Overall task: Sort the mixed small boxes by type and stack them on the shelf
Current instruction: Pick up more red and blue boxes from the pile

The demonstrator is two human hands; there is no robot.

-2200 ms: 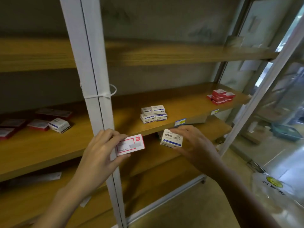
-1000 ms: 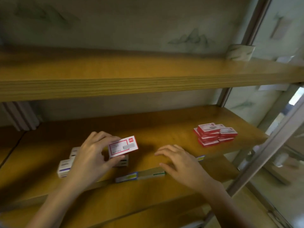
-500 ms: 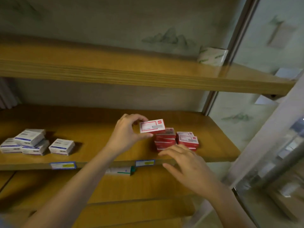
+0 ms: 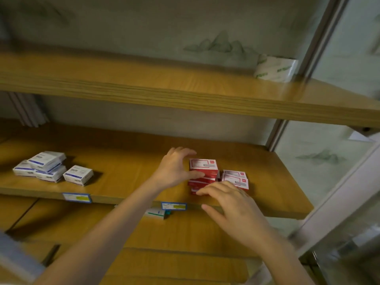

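Note:
A stack of red boxes (image 4: 203,164) stands on the middle wooden shelf (image 4: 127,171), with a lower red stack (image 4: 235,178) right beside it. My left hand (image 4: 174,169) arches next to the taller stack; its thumb touches the stack's left side and its fingers are off the top box. My right hand (image 4: 232,206) lies flat in front, with straight fingertips against the front of the red stacks. A group of white-and-blue boxes (image 4: 46,167) sits at the shelf's left end.
The upper shelf board (image 4: 185,95) hangs close above and carries a white-and-green pack (image 4: 275,68) at its right. A small white-and-green box (image 4: 156,213) lies on the lower shelf. Blue labels (image 4: 76,197) mark the shelf edge. A pale metal upright (image 4: 337,192) runs along the right.
My left hand carried the red box to the right and set it on top of the taller red stack, then loosened off it. My right hand moved up to the stacks' front.

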